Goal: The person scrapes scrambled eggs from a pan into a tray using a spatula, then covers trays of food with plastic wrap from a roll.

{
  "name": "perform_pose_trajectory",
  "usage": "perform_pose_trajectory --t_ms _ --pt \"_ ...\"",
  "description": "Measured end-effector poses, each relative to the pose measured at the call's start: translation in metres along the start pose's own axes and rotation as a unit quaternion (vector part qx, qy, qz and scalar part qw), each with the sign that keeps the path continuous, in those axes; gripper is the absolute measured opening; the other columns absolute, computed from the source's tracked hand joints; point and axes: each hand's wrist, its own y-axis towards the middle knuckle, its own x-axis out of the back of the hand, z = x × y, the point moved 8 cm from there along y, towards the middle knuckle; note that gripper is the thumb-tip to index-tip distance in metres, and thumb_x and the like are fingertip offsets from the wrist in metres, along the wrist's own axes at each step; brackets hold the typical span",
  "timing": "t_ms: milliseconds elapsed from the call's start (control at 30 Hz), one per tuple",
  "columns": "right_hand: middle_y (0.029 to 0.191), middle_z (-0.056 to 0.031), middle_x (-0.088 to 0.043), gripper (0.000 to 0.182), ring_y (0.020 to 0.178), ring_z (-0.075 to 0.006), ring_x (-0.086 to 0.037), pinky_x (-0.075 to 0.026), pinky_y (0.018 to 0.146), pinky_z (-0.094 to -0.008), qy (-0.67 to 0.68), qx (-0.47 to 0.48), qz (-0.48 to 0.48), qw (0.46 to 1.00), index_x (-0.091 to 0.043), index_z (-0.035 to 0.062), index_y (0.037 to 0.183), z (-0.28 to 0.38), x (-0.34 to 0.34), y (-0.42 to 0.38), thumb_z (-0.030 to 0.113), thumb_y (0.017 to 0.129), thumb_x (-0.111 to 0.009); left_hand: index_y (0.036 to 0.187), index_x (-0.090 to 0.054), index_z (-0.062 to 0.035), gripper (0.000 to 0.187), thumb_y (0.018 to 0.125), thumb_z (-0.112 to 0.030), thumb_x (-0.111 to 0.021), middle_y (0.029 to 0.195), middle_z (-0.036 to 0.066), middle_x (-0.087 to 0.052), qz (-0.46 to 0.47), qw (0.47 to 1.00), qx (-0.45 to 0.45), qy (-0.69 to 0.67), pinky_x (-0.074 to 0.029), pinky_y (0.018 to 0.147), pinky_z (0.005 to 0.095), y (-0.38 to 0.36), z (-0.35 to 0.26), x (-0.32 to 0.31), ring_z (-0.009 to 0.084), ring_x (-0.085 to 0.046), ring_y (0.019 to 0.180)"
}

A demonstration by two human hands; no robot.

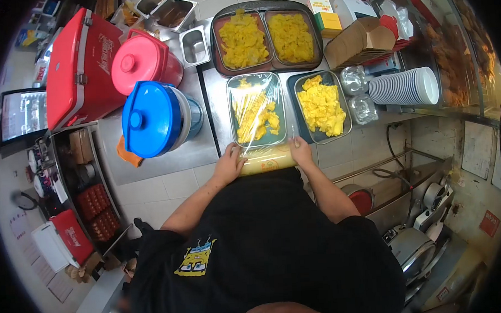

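Observation:
A wide roll of cling film [268, 159] lies across my front at the counter's near edge. My left hand [229, 163] is closed on its left end, fingers curled at the top. On the opposite end my right hand [301, 152] grips the film and roll. From there clear film stretches over a shallow metal tray [230, 115] holding yellow food pieces [251, 114]; shiny creases show on it. Close by on the right, a second tray [347, 110] of yellow chunks [321, 106] has no film that I can see.
Behind stands a dark tray [218, 63] with two pans of yellow food. On the left are a blue-lidded jug [154, 119], a pink-lidded container [140, 55] and a red cooler [70, 69]. Stacked cups [398, 87], clear plastic containers [363, 108] and cardboard boxes [357, 43] crowd the right.

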Motion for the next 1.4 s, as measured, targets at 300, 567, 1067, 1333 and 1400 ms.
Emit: perform_pose_trajectory --t_ms 300,567,1067,1333,1400 --pt "0.106 -0.0192 -0.069 0.030 0.101 -0.0342 -0.065 -0.050 0.091 -0.0445 0.146 0.141 0.089 0.975 -0.071 0.0056 0.100 -0.075 -0.049 0.022 0.031 0.098 -0.055 0.142 -0.046 -0.0138 0.055 0.096 -0.043 -0.054 0.150 0.016 -0.040 0.033 0.989 0.055 0.133 -0.044 0.094 0.0654 -0.007 0.014 -0.016 0.0498 -0.057 0.112" --pt "0.092 -0.0052 -0.070 0.035 0.088 -0.0096 -0.058 -0.049 0.077 -0.0284 0.162 -0.064 0.063 0.983 -0.073 -0.0013 0.101 -0.040 -0.023 0.001 0.033 0.095 -0.070 0.108 -0.069 -0.0022 0.033 0.087 -0.027 -0.063 0.119 0.019 -0.063 0.206 0.934 -0.277 0.087 -0.049 0.094 0.0487 0.031 -0.114 -0.040 0.0383 -0.059 0.115" --pt "0.106 -0.0066 -0.070 0.024 0.096 -0.0156 -0.064 -0.051 0.085 -0.0305 0.417 -0.037 0.068 0.905 -0.068 -0.0019 0.116 -0.081 -0.041 -0.021 0.015 0.099 -0.064 0.100 -0.077 -0.0061 0.025 0.090 -0.019 -0.059 0.111 0.013 -0.073 0.194 0.908 -0.278 0.246 -0.055 0.093 0.0414 0.130 -0.146 -0.166 0.0325 -0.065 0.111" --pt "0.097 -0.0052 -0.071 0.017 0.088 -0.0142 -0.063 -0.051 0.081 -0.0296 0.400 -0.084 0.028 0.912 -0.072 -0.0017 0.105 -0.095 -0.041 -0.011 0.009 0.092 -0.070 0.096 -0.078 -0.0091 0.024 0.091 -0.024 -0.060 0.104 0.014 -0.074 0.210 0.882 -0.273 0.322 -0.054 0.090 0.0415 0.137 -0.150 -0.172 0.0319 -0.068 0.102" --pt "0.094 -0.0081 -0.071 0.016 0.085 -0.0157 -0.064 -0.052 0.079 -0.0314 0.375 -0.070 0.021 0.924 -0.073 -0.0033 0.102 -0.098 -0.039 -0.011 0.008 0.090 -0.071 0.096 -0.078 -0.0086 0.024 0.090 -0.026 -0.061 0.103 0.014 -0.074 0.204 0.895 -0.259 0.300 -0.055 0.089 0.0420 0.140 -0.150 -0.175 0.0324 -0.068 0.102"
